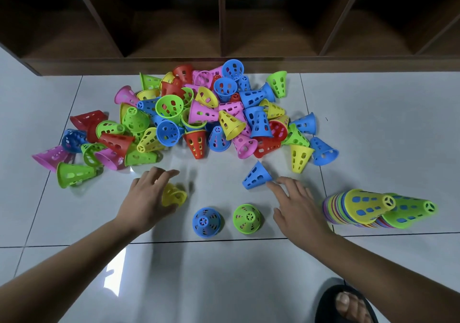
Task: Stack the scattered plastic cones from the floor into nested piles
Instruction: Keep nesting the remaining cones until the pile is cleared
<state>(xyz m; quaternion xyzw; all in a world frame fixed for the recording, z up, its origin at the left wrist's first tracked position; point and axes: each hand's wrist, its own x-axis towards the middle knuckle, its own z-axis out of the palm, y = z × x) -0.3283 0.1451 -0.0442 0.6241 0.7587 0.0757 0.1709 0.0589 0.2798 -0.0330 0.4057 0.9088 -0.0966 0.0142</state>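
Observation:
A heap of perforated plastic cones (pixel 199 113) in red, blue, green, yellow and pink lies on the white tiled floor. My left hand (pixel 146 195) grips a yellow cone (pixel 175 195) just above the floor. My right hand (pixel 296 205) is spread open, its fingertips touching a blue cone (pixel 256 177) that lies on its side. Near me stand a blue pile (pixel 206 222) and a green pile (pixel 247 219), upright. Two taller nested piles, yellow-topped (pixel 366 204) and green-topped (pixel 410 209), stand at the right.
A dark wooden shelf unit (pixel 224 61) runs along the back, right behind the heap. My foot in a black slipper (pixel 343 305) is at the bottom right. Bare tiles lie between the small piles and me.

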